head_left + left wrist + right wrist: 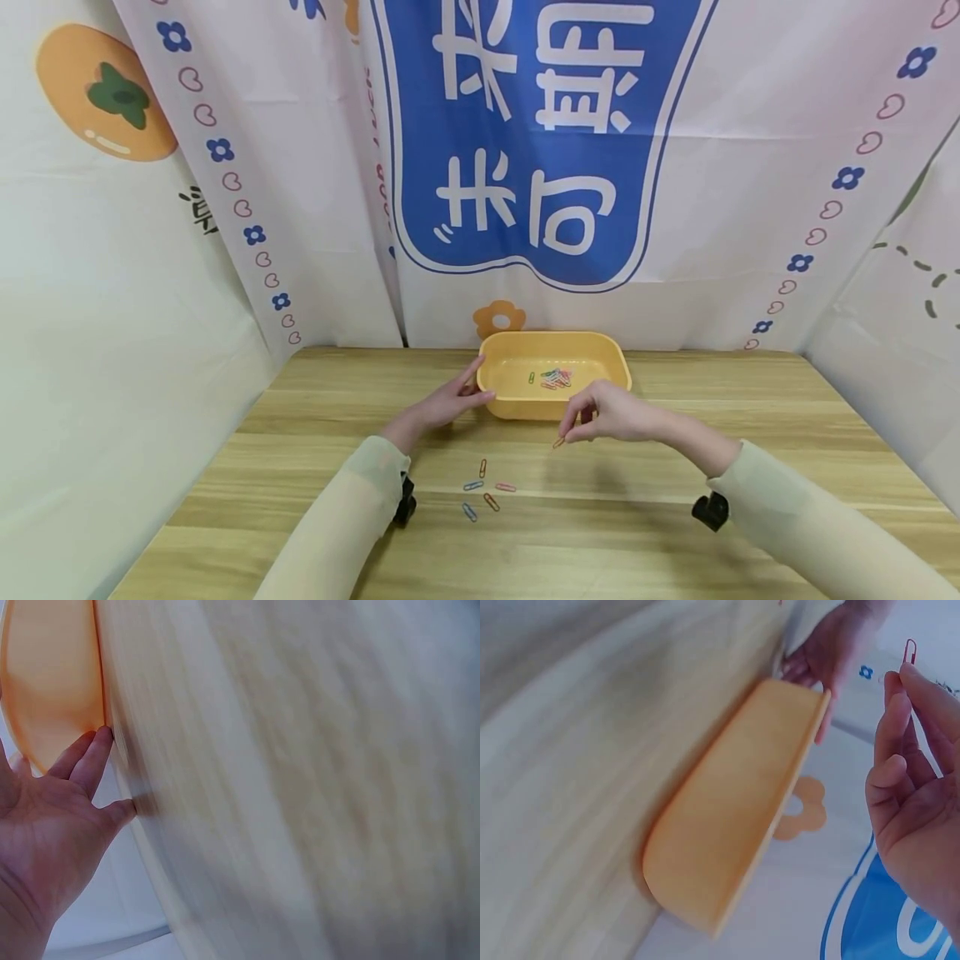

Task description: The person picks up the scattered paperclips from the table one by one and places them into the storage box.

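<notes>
A yellow plastic box point(536, 409) stands on the wooden table, with a small heap of coloured paper clips point(556, 379) inside it. My left hand point(447, 402) rests at the box's left end, fingers spread and fairly straight against its side and rim. In front of the box my right hand point(617, 412) pinches a red paper clip point(910, 651) between thumb and fingertips, raised above the table. Several loose paper clips, among them a pink paper clip point(506, 487) and a blue paper clip point(469, 512), lie on the table nearer to me.
The wooden table point(300, 492) ends at the back against a white printed cloth point(330, 208) with a large blue panel. More cloth hangs at both sides. Black wrist mounts point(710, 510) sit under both sleeves.
</notes>
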`<state>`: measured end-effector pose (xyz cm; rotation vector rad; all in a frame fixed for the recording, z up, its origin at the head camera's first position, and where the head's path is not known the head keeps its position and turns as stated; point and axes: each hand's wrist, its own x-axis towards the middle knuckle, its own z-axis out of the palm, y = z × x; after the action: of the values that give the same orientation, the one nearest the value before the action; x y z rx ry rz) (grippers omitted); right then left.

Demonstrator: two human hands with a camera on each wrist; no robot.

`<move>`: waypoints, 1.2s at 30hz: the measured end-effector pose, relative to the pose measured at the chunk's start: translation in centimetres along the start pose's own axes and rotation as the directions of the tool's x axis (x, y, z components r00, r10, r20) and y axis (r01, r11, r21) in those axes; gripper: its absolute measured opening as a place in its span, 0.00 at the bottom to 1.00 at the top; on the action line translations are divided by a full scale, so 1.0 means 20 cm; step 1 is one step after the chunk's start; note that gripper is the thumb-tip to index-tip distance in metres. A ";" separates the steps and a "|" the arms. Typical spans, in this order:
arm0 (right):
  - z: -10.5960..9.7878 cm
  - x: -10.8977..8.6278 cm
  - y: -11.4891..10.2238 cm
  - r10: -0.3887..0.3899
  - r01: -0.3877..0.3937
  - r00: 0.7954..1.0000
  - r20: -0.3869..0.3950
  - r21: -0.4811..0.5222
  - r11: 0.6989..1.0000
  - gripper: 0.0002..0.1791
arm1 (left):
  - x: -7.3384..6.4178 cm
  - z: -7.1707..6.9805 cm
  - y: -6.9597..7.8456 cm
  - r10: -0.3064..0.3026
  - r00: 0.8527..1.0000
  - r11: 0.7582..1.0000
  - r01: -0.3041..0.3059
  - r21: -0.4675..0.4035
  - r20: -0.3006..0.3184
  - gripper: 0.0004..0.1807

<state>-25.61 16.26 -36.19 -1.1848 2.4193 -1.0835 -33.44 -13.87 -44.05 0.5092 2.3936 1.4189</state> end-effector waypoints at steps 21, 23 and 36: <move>-0.29 0.15 0.06 0.083 -0.094 0.989 -0.123 -0.079 0.992 0.02 | -0.01 -0.01 0.01 -0.004 1.000 1.000 0.004 0.006 0.008 0.45; -0.30 0.18 0.08 0.100 -0.111 0.986 -0.137 -0.079 0.991 0.03 | -0.01 -0.01 0.01 -0.006 1.000 1.000 0.006 0.008 0.007 0.45; -0.32 0.29 0.23 0.259 -0.270 0.936 -0.238 -0.016 0.963 0.06 | -0.01 0.00 0.00 -0.020 1.000 1.000 0.020 -0.007 0.002 0.44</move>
<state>-35.23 16.90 -34.34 -0.7461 2.6987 -1.1392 -33.27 -13.91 -43.99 0.4831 2.3844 1.4172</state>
